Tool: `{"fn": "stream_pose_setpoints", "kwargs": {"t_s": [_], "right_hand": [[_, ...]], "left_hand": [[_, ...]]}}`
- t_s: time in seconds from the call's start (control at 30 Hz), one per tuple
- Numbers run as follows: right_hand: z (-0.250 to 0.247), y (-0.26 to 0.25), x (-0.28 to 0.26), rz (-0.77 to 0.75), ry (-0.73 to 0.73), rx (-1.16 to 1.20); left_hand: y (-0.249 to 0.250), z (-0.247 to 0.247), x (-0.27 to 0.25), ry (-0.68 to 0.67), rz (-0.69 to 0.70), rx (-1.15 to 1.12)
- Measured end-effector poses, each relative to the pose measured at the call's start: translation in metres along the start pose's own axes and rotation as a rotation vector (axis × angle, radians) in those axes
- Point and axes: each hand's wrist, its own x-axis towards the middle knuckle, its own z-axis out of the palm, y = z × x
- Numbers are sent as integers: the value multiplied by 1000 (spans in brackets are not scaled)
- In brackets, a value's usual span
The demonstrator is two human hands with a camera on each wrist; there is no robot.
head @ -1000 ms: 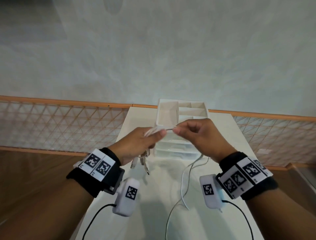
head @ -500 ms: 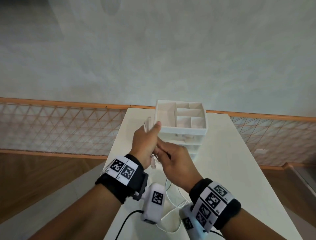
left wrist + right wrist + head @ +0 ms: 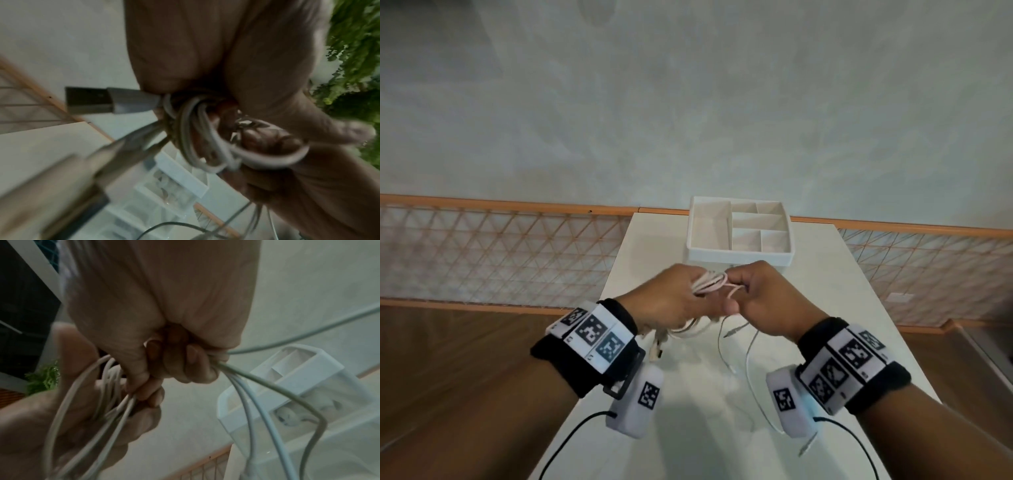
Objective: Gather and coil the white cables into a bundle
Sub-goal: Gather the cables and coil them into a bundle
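Several loops of white cable (image 3: pixel 710 284) are wound around the fingers of my left hand (image 3: pixel 671 301), which holds them above the table. In the left wrist view the white cable (image 3: pixel 193 134) coils round my fingers and a USB plug (image 3: pixel 92 100) sticks out to the left. My right hand (image 3: pixel 756 301) is close against the left and grips strands of the same cable (image 3: pixel 246 386) in curled fingers. Loose cable ends (image 3: pixel 750 363) with small plugs hang down to the table below both hands.
A white organiser box (image 3: pixel 739 251) with several open compartments stands at the far end of the narrow white table (image 3: pixel 859 308). An orange lattice railing (image 3: pixel 500 246) runs behind the table. Black wrist-camera leads trail near the front edge.
My hands have moved apart from the overlapping position and risen a little. More cable is now looped around the left fingers, and the right hand has swung back to the right side.
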Motion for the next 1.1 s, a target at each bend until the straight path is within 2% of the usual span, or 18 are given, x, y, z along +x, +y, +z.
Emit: {"fn": "stream_pose_setpoints", "kwargs": {"t_s": [0.07,0.13,0.3,0.37,0.47,0.53,0.6,0.67,0.8,0.83,0.9,1.0,1.1], "right_hand": [[-4,1,2,27,-14,20],[-11,4,0,52,17,85],[-36,20,-13,109,234,361],[-30,23,-16,87,304,423],[0,16,-14,33,400,457],[21,7,-14,-29,422,394],[38,0,-14,-84,394,321],[50,-1,-14,-138,377,217],[60,1,-21,-250,225,59],[59,1,-23,-246,184,56],[53,3,-28,-135,136,177],[39,6,-32,66,69,263],[22,7,-32,99,14,152]], "left_hand": [[1,4,1,-60,-24,23],[0,2,0,-15,-48,11],[-11,-21,-10,89,46,-22],[-13,-19,-8,190,64,-256],[-10,2,3,398,19,-698],[-11,19,8,417,20,-710],[-12,32,10,360,58,-666],[-11,36,13,391,38,-724],[-12,31,24,653,-117,-967],[-13,28,25,703,-133,-1030],[-16,18,23,770,-164,-1107],[-18,1,21,808,-133,-1026],[-17,-11,14,730,-63,-563]]}}
